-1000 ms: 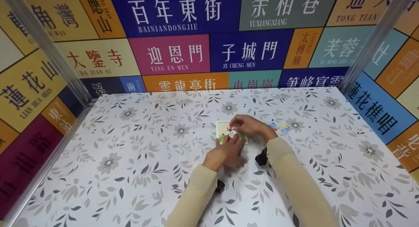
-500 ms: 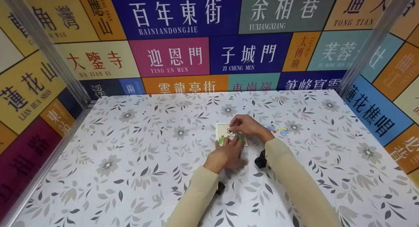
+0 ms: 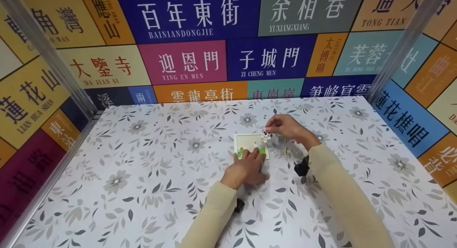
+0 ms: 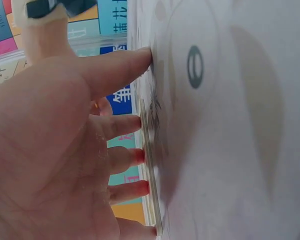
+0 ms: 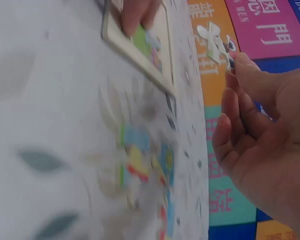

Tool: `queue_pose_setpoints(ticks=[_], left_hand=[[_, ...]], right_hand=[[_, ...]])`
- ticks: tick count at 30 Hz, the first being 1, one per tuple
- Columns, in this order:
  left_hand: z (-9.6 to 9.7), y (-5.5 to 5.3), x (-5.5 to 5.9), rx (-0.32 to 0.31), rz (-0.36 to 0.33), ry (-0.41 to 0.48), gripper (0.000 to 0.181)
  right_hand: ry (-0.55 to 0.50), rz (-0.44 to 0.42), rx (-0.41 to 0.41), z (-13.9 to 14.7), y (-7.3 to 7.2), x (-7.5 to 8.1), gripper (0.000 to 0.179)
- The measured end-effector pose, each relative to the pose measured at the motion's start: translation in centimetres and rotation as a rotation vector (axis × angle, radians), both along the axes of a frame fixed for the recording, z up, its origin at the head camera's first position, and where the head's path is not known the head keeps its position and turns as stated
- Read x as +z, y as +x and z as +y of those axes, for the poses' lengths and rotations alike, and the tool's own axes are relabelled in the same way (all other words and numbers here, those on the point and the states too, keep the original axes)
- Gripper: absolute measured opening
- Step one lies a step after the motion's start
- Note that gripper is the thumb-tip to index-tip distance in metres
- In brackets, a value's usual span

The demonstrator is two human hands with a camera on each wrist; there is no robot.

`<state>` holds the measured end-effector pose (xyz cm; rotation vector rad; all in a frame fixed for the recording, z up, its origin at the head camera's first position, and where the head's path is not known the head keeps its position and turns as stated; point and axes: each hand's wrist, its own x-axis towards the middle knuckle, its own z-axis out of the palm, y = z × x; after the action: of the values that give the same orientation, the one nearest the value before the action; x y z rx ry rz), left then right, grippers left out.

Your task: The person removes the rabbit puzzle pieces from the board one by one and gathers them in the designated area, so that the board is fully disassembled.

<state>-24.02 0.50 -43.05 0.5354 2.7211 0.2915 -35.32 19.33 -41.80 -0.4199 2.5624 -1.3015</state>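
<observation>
A small square jigsaw board [image 3: 242, 140] with a pale rim lies on the table, with green and coloured pieces in its lower part. My left hand [image 3: 245, 169] rests its spread fingers on the board's near part; in the left wrist view the fingertips [image 4: 135, 156] press on it and the thumb touches the tablecloth. My right hand [image 3: 288, 128] is raised beyond the board's far right corner. Between thumb and forefinger it pinches a white jigsaw piece [image 5: 213, 42] with dark and purple markings, which hangs above the table.
Several loose coloured jigsaw pieces [image 5: 135, 162] lie on the tablecloth right of the board, mostly hidden by the right hand and wrist in the head view. Black wrist cameras [image 3: 301, 167] sit under both sleeves. Panels with printed signs [image 3: 192, 62] enclose the table's back and sides.
My right hand has lifted the white piece off the board and moved it right and away, baring the board's pale upper part. The left hand stays in place.
</observation>
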Motion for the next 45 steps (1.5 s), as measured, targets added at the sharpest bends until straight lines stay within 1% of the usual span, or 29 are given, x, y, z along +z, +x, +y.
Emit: queue_pose_setpoints(ticks=[3,9,13,17,21,24,29,33,40,43,45], left_hand=[[-0.2,0.0,0.0,0.002,0.002,-0.011,0.074],[-0.3,-0.1,-0.2,0.001,0.000,-0.023,0.073],[-0.3,-0.1,-0.3,0.009,-0.010,-0.005,0.072],[-0.4,0.0,-0.4,0.007,-0.011,0.012,0.071],[-0.4,0.0,-0.4,0.002,-0.024,0.008,0.071],[-0.3,0.0,-0.4,0.000,-0.027,0.000,0.071],[-0.4,0.0,-0.3,-0.006,-0.026,-0.006,0.072],[-0.4,0.0,-0.3,-0.008,-0.025,-0.001,0.073],[-0.2,-0.1,-0.4,-0.018,-0.033,-0.002,0.074],[-0.3,-0.2,-0.4,-0.035,-0.026,0.014,0.074],[-0.5,-0.2,-0.2,-0.040,-0.034,0.038,0.073]], right_hand=[[0.048,-0.004,0.016,1.8,0.3,0.3,0.022],[0.108,-0.045,0.018,5.5,0.9,-0.1,0.026],[0.119,-0.030,0.013,7.2,1.6,-0.4,0.027],[0.132,-0.004,0.012,8.1,2.2,-1.0,0.025],[0.142,0.003,-0.008,8.5,2.5,-1.9,0.023],[0.130,0.007,-0.028,8.6,2.5,-2.5,0.021],[0.153,0.030,-0.058,8.3,2.5,-2.9,0.018],[0.177,0.022,-0.091,8.2,2.7,-2.8,0.017],[0.198,0.010,-0.112,8.1,2.9,-2.4,0.016],[0.193,0.001,-0.123,7.9,3.1,-2.2,0.016],[0.187,0.000,-0.125,7.6,3.2,-2.0,0.016]])
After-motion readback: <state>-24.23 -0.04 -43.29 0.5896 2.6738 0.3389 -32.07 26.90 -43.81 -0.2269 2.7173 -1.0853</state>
